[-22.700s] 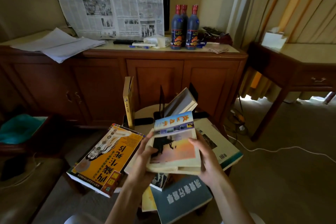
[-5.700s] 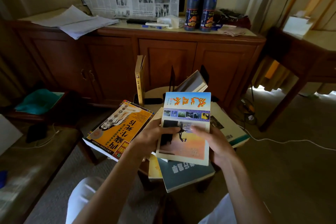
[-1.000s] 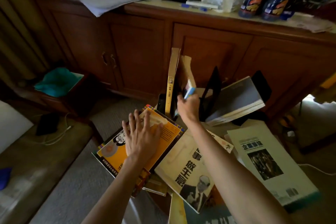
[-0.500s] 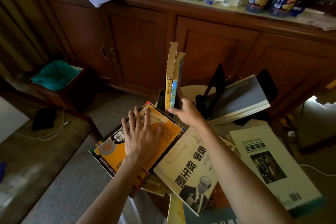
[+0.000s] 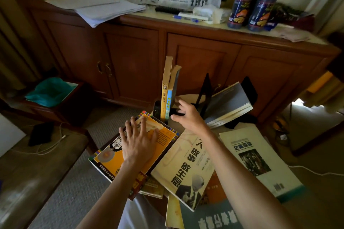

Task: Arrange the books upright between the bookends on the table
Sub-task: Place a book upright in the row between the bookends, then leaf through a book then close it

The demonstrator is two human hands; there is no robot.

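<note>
Orange paperback [image 5: 134, 147] lies flat on the table's [image 5: 188, 98] near-left corner under your spread, pressing left hand [image 5: 138, 144]; your right hand [image 5: 188, 117] hovers unclenched by the two upright books [image 5: 167, 96]. It looks light, bendy and glossy, so pinch it near the spine.

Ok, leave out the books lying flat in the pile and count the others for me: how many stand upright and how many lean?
Upright: 2, the yellow-spined book and the blue-spined book.
Leaning: 1, the grey-covered book, tilted beside a black bookend.
Total: 3.
</note>
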